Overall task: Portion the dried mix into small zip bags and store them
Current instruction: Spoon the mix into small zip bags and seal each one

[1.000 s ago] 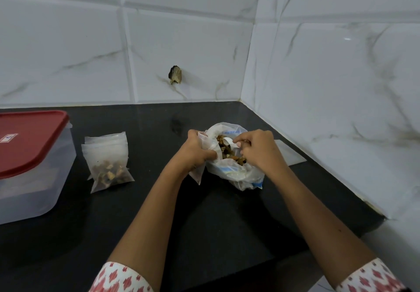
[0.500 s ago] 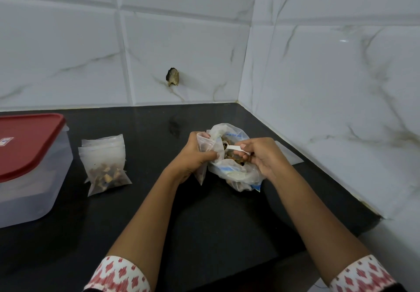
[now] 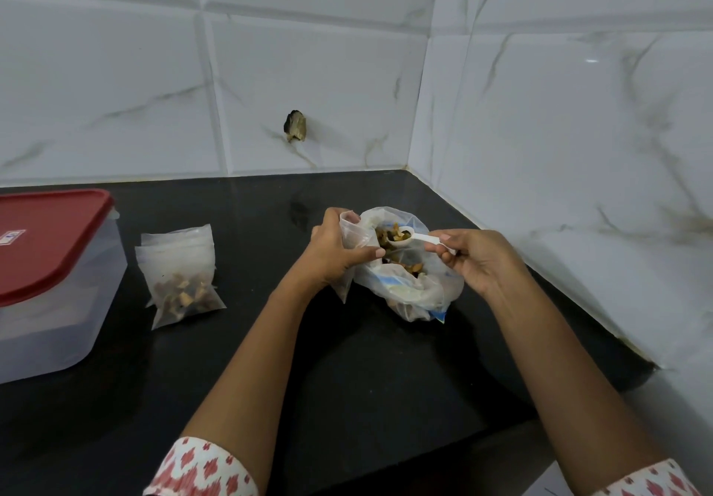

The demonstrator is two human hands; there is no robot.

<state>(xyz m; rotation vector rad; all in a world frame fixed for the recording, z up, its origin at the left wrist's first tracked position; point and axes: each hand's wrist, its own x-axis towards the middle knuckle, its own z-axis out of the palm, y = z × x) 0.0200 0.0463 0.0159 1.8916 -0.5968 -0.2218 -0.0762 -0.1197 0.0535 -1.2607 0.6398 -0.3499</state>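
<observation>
The dried mix (image 3: 409,268) sits in a crumpled clear large bag (image 3: 420,291) that lies on the dark surface (image 3: 347,379) near the corner of the tiled wall (image 3: 308,71). The bag's mouth gapes upward. A small white spoon (image 3: 414,239) hangs over that mouth with a few pieces in its bowl. The right grip (image 3: 480,264), a bare hand, pinches the end of the spoon's handle between thumb and fingertips. The left grip (image 3: 333,254) is curled round the rim of an empty small zip bag (image 3: 357,239), held upright just beside the large bag, touching it, its mouth pulled open toward the spoon.

The mix looks light, dry and loose, so it should pour readily and scatter if the spoon tips early. Both bags are thin, soft and slippery film that will sag. My judgement is that the small one is best taken at the stiffer zip strip, with 1 finger inside to keep the mouth wide. The spoon is rigid and light, so a pinch at the handle end is enough.

To the left, well apart, 1 filled small bag (image 3: 181,275) rests on the surface. Further left stands a clear container (image 3: 58,322) with a red lid (image 3: 46,237) on it. A dark chipped hole (image 3: 295,131) marks the wall behind.
</observation>
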